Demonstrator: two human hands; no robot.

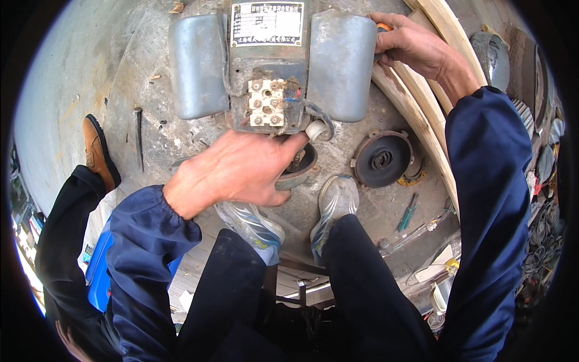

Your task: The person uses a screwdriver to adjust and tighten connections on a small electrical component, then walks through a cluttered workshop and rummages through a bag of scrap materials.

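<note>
An electric motor [268, 65] lies on the concrete in front of me, with a metal nameplate, a cream terminal block [266, 102] and a rounded grey cover on each side. My left hand [235, 166] is at its near end. The thumb and index finger spread round a bowl-shaped metal end part [300, 171], and the index fingertip reaches the white cable fitting [317, 130]. Its other fingers are hidden. My right hand [416, 48] is closed beside the right grey cover [341, 66], round an orange-and-black handle [383, 28] mostly hidden by fingers and cover.
A dark round end cover [382, 158] lies on the floor to the right, near a green-handled screwdriver [409, 212]. Wooden strips [416, 108] run along the right. A metal rod [139, 139] lies left. Another person's boot [99, 151] stands beyond it, and a blue case [100, 271] lies nearer.
</note>
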